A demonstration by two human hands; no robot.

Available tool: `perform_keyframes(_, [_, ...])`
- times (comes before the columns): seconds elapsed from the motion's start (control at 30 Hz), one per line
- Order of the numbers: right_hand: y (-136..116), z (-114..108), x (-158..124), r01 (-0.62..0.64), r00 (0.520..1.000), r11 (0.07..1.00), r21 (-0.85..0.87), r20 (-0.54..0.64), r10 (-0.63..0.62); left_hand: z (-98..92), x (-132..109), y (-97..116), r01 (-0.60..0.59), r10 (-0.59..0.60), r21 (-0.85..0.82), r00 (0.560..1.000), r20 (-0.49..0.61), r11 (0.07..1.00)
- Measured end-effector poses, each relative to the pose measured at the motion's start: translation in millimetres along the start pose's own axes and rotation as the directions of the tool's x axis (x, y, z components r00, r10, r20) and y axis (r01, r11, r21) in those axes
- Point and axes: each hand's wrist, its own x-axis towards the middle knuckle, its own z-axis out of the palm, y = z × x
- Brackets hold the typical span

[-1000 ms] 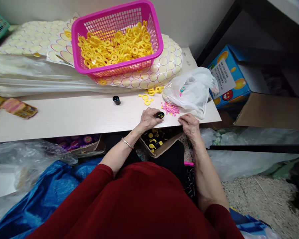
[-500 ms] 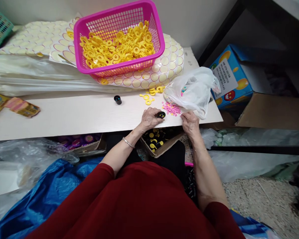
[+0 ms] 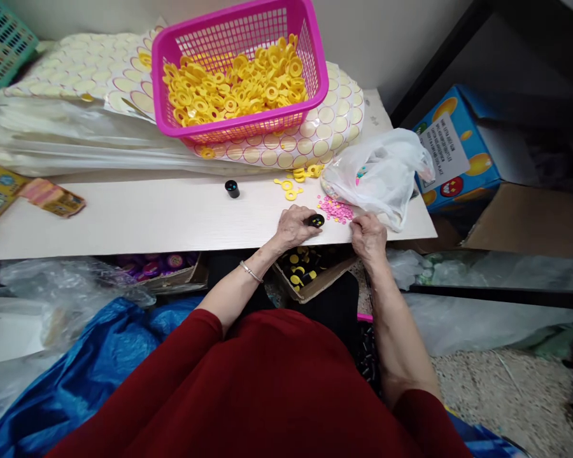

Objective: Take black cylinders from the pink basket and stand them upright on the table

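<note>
My left hand (image 3: 297, 227) rests at the table's front edge, its fingers closed round a small round black cup (image 3: 316, 221) with yellow bits showing inside it. Just to the right lies a loose pile of tiny pink pieces (image 3: 337, 210) with a few yellow ones among them. My right hand (image 3: 368, 236) touches the pile's right side, thumb and fingertips pinched together; whatever is between them is too small to make out. Another black cup (image 3: 232, 189) stands upright farther left on the white table (image 3: 172, 216). Several yellow ring-shaped parts (image 3: 291, 189) lie behind my left hand.
A pink basket (image 3: 241, 124) of yellow ring parts stands at the back. Beside my right hand sits a white plastic bag (image 3: 377, 172). Below the edge, a cardboard box (image 3: 310, 294) holds black and yellow pieces. A blue carton (image 3: 453, 152) stands at right, a small carton (image 3: 55, 197) at left.
The whole view has shifted slightly, so things sit a little farther right. My left hand keeps its grip on the black cup; my right hand stays pinched by the pink pile.
</note>
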Motion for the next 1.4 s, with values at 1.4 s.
perform_keyframes(1.4, [-29, 20, 11, 0.011, 0.995, 0.990, 0.142, -0.103, 0.003, 0.5, -1, 1, 0.015, -0.015, 0.007, 0.999, -0.034, 1.000])
